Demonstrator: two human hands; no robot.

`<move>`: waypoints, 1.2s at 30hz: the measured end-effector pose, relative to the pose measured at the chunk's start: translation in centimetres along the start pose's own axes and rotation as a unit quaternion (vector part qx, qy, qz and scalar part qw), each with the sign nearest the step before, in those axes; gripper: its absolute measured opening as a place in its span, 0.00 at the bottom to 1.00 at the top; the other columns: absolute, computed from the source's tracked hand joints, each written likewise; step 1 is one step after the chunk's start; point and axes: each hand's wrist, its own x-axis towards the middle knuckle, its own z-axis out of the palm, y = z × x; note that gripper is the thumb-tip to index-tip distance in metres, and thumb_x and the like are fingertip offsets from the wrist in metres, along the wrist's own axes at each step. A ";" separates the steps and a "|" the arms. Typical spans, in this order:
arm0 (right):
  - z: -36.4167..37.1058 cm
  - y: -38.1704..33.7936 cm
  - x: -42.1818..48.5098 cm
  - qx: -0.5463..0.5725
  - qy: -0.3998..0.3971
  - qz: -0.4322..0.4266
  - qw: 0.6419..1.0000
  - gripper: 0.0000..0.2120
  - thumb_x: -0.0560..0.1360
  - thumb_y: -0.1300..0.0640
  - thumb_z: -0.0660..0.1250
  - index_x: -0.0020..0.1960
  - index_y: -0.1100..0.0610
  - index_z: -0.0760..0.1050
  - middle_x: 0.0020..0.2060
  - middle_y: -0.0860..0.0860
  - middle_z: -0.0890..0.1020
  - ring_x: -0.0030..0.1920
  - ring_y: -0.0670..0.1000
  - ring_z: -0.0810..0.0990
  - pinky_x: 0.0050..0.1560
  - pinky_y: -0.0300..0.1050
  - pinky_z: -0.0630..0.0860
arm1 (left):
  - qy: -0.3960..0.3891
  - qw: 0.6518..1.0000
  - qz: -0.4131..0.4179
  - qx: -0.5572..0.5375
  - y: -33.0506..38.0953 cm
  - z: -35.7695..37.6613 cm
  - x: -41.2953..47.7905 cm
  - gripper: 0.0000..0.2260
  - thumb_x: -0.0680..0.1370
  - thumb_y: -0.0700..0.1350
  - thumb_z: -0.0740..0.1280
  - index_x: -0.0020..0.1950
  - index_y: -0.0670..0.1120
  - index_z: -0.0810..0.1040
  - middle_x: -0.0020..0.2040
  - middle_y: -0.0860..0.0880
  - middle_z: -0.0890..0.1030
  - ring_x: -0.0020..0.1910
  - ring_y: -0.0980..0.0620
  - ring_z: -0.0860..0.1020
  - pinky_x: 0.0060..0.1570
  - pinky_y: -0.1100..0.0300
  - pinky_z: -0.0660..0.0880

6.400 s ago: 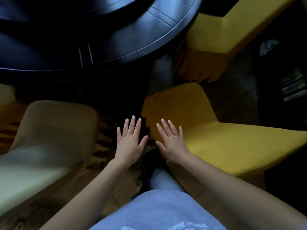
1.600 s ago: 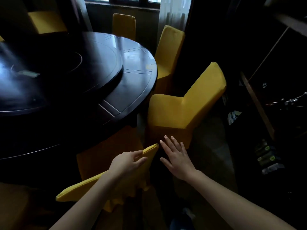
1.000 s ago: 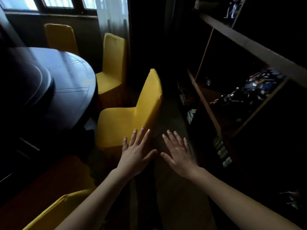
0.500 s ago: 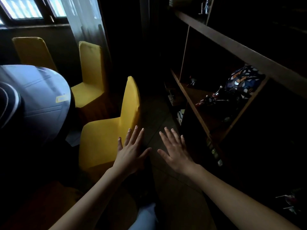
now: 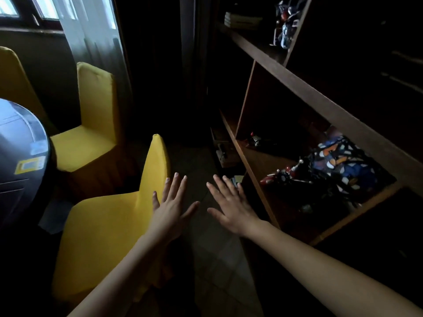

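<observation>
Dim aisle by shelf: yellow chair back upright just left of my left grip, right grip farther; both splayed, empty.

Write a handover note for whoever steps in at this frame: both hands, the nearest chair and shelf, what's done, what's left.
Left hand: open, fingers spread, holding nothing, at the back edge of the nearest yellow chair; contact cannot be told.
Right hand: open, empty, above the floor beside the wooden shelf unit.
The chair stands upright by the dark round table. A red toy motorbike sits on the shelf.
Done: nothing is gripped.
Left: probably take hold of the chair back, the thing nearest the left hand.
</observation>
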 end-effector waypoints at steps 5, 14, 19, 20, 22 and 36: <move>0.7 0.0 6.7 0.029 -0.005 -0.018 0.999 0.31 0.79 0.41 0.51 0.77 0.47 0.42 0.77 0.48 0.39 0.75 0.49 0.34 0.73 0.57 0.35 | 0.007 0.998 -0.055 -0.033 -3.3 -0.4 4.9 0.34 0.78 0.62 0.53 0.75 0.52 0.36 0.75 0.52 0.34 0.74 0.52 0.33 0.71 0.44 0.34; 2.0 -0.7 16.4 0.041 -0.025 -0.089 0.995 0.31 0.79 0.39 0.50 0.77 0.46 0.43 0.77 0.47 0.41 0.75 0.49 0.35 0.73 0.59 0.36 | 0.016 0.989 -0.138 -0.053 -8.3 -0.9 8.5 0.35 0.77 0.63 0.52 0.75 0.54 0.36 0.76 0.51 0.35 0.74 0.52 0.34 0.69 0.44 0.33; 3.1 -1.0 22.5 0.017 -0.034 -0.167 0.985 0.31 0.78 0.38 0.51 0.76 0.46 0.44 0.77 0.48 0.44 0.76 0.50 0.37 0.71 0.60 0.37 | 0.029 0.979 -0.194 -0.057 -9.5 -0.3 10.0 0.34 0.76 0.65 0.51 0.75 0.55 0.37 0.77 0.52 0.37 0.74 0.52 0.36 0.70 0.44 0.34; 3.4 -1.1 23.7 0.010 -0.038 -0.184 0.982 0.31 0.78 0.38 0.51 0.76 0.46 0.44 0.77 0.48 0.44 0.76 0.50 0.38 0.71 0.61 0.37 | 0.033 0.976 -0.208 -0.054 -9.6 -0.1 10.3 0.34 0.76 0.66 0.50 0.75 0.56 0.38 0.77 0.52 0.38 0.75 0.52 0.36 0.70 0.44 0.35; 4.0 -1.1 25.9 -0.005 -0.047 -0.222 0.974 0.31 0.78 0.38 0.51 0.76 0.46 0.45 0.77 0.48 0.44 0.76 0.50 0.38 0.71 0.61 0.38 | 0.038 0.970 -0.236 -0.046 -9.6 0.4 10.8 0.34 0.76 0.66 0.50 0.76 0.56 0.39 0.77 0.53 0.38 0.75 0.52 0.37 0.71 0.44 0.37; 5.0 2.7 38.4 -0.048 -0.140 -0.458 0.877 0.31 0.74 0.32 0.50 0.74 0.41 0.52 0.77 0.45 0.46 0.72 0.45 0.32 0.70 0.63 0.36 | 0.019 0.906 -0.406 -0.122 -7.0 4.2 11.5 0.31 0.78 0.62 0.50 0.76 0.55 0.39 0.77 0.52 0.37 0.75 0.51 0.37 0.73 0.44 0.39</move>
